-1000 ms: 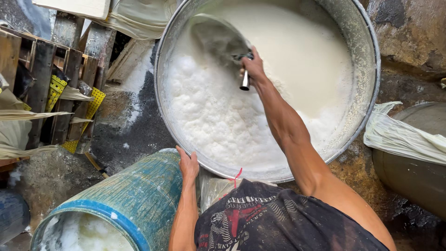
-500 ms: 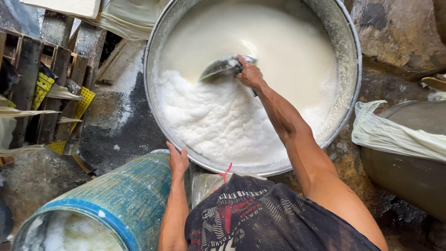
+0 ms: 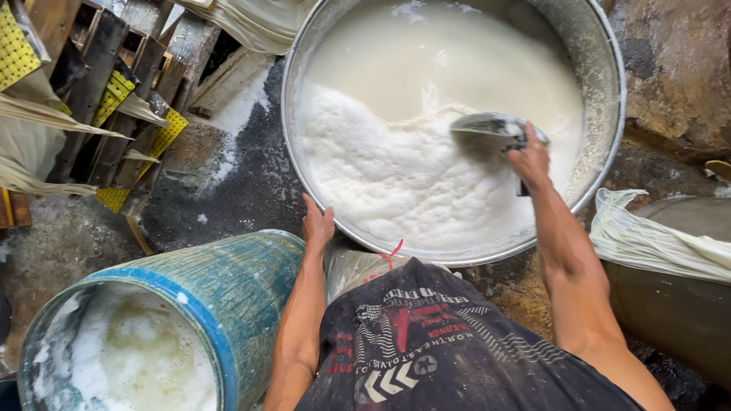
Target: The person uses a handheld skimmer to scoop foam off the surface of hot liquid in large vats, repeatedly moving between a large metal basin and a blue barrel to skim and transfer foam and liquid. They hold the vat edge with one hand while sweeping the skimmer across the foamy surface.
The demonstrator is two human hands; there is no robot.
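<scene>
A large round metal vat (image 3: 609, 99) holds white milky liquid with a thick layer of white foam (image 3: 396, 175) on the near side. My right hand (image 3: 529, 156) is shut on the handle of a metal scoop (image 3: 487, 125), which skims the foam near the vat's right side. My left hand (image 3: 317, 224) rests flat against the vat's near rim, beside the blue barrel (image 3: 228, 281).
The blue barrel at lower left holds foamy pale liquid (image 3: 145, 358). Wooden frames with yellow mesh and cloth (image 3: 99, 99) lean at the upper left. A cloth-covered pot (image 3: 670, 259) stands at the right. Wet dark stone floor (image 3: 236, 190) lies between.
My right hand has drawn the scoop from the vat's far left across to its right side, over the foam. My left hand has stayed at the rim.
</scene>
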